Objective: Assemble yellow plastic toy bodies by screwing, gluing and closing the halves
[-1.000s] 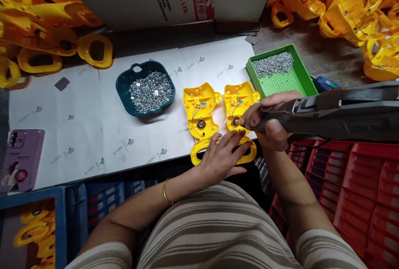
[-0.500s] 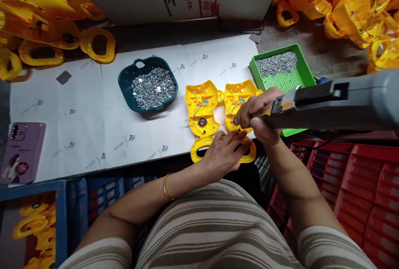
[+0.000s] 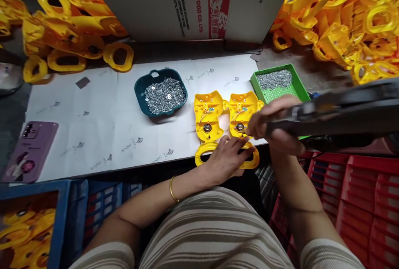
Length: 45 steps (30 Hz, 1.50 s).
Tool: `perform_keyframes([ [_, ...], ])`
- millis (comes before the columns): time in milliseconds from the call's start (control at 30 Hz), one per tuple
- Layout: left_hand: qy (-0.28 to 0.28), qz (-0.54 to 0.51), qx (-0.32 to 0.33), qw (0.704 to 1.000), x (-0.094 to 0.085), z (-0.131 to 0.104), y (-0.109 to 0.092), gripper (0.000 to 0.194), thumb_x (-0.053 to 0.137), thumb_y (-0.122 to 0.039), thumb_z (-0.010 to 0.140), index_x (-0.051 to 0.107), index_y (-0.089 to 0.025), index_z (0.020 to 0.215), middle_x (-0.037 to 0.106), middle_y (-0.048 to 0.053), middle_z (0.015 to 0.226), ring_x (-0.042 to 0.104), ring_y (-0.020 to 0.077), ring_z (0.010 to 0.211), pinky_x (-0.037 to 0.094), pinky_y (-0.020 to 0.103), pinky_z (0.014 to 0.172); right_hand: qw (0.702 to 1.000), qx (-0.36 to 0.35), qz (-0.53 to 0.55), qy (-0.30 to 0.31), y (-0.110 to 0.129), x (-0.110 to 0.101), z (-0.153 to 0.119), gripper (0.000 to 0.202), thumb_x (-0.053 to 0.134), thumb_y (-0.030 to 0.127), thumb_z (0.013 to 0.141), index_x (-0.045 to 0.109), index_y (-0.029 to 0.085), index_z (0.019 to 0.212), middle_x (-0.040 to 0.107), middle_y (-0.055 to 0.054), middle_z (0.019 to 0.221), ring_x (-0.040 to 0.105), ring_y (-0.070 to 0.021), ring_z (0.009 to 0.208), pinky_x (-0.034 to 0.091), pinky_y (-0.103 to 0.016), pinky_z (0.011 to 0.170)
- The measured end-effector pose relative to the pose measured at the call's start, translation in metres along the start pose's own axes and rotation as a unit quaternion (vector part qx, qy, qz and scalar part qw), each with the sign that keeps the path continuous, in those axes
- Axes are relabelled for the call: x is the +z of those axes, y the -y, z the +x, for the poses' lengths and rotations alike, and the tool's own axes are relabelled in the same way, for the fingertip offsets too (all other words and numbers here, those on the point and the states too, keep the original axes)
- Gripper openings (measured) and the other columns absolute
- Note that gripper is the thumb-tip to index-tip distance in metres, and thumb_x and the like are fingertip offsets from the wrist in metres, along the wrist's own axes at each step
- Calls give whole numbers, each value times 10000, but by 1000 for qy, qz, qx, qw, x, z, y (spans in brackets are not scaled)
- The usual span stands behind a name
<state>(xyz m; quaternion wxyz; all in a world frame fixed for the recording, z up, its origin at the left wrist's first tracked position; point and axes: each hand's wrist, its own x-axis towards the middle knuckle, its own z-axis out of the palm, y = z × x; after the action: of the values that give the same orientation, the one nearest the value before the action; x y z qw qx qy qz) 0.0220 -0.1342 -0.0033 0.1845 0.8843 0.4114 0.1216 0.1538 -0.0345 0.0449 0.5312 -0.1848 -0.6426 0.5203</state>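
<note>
Two yellow plastic shell halves lie side by side on the table, a left shell [image 3: 208, 113] and a right shell [image 3: 239, 111], each with thin wires and a round dark part inside. Along their near side is a yellow oval handle [image 3: 202, 149]. My left hand [image 3: 226, 159] rests over this handle, fingers spread and slightly bent, the fingertips by the right shell's near edge. My right hand [image 3: 274, 123] is closed around a grey power tool that looks like an electric screwdriver [image 3: 336, 109], blurred by motion. Its tip is hidden by my fingers, beside the right shell.
A dark teal tray [image 3: 141, 98] of small metal screws and a green basket [image 3: 297, 88] of metal pieces flank the shells. A purple phone [image 3: 34, 150] lies far left. Yellow part piles [image 3: 336, 32], a cardboard box [image 3: 193, 3], a blue crate [image 3: 62, 219] and red crates [image 3: 352, 194] surround the table.
My right hand and the tool have shifted slightly right and downward, showing more of the right shell's round part. My left hand stays on the handle. The whole view has tilted up.
</note>
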Motion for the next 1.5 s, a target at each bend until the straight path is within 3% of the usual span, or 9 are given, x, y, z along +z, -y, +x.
perform_keyframes([
  [133,-193,24,7,981,-10,-22,16,399,637,-466,856,602,-243,1185,565,95,1316,499,251,1148,376,400,948,992,-95,76,-25,24,-16,-11,282,558,213,760,645,178,1027,516,49,556,505,-112,385,465,-270,362],
  [233,-271,65,-129,952,-15,-41,44,587,693,-458,811,521,-214,1317,471,167,1392,448,304,1223,363,431,994,994,-86,52,-50,27,-33,-22,309,550,178,735,664,155,1021,552,21,563,522,-134,388,470,-303,361],
  [367,-209,28,-232,949,-5,-47,66,911,718,-554,744,311,-192,1474,311,225,1492,354,380,1307,351,506,1019,993,-67,47,-85,21,-38,-32,318,567,167,711,680,180,1007,569,8,560,532,-150,387,467,-316,355],
  [500,-207,0,-243,948,6,-39,57,959,689,-611,740,263,-200,1495,341,226,1476,386,384,1268,382,526,985,993,-50,30,-101,23,-30,-35,286,611,177,705,692,191,978,580,-1,565,559,-170,412,476,-328,362],
  [600,-258,35,-221,940,-13,-37,64,822,629,-625,786,382,-195,1442,424,203,1423,422,362,1221,400,526,964,995,-33,24,-93,32,-30,-37,262,630,195,728,689,181,983,574,-9,566,565,-178,422,476,-337,356],
  [733,-303,119,-255,910,-68,-44,123,291,531,-359,932,679,-198,1124,617,115,1093,507,281,1068,437,468,916,999,-6,28,-41,40,-35,-40,262,619,211,775,677,206,1031,559,-5,547,559,-179,424,497,-355,367],
  [933,-104,88,-264,955,-103,-49,207,224,697,-353,785,763,-224,956,644,92,827,565,250,777,484,444,734,997,15,13,-80,42,-17,-39,221,646,240,761,685,225,978,562,5,543,558,-178,425,490,-348,374],
  [1200,-199,57,-302,931,-96,-45,195,136,685,-310,814,775,-213,849,639,78,814,574,227,782,495,389,687,994,33,26,-103,41,-1,-36,203,658,250,743,684,213,941,559,6,548,546,-170,427,477,-342,383],
  [1500,-316,9,-232,920,-94,-49,186,74,707,-232,806,758,-184,830,729,48,817,661,165,745,540,305,668,996,10,39,-81,39,0,-34,233,628,176,731,702,180,952,554,-22,536,545,-182,405,468,-352,340],
])
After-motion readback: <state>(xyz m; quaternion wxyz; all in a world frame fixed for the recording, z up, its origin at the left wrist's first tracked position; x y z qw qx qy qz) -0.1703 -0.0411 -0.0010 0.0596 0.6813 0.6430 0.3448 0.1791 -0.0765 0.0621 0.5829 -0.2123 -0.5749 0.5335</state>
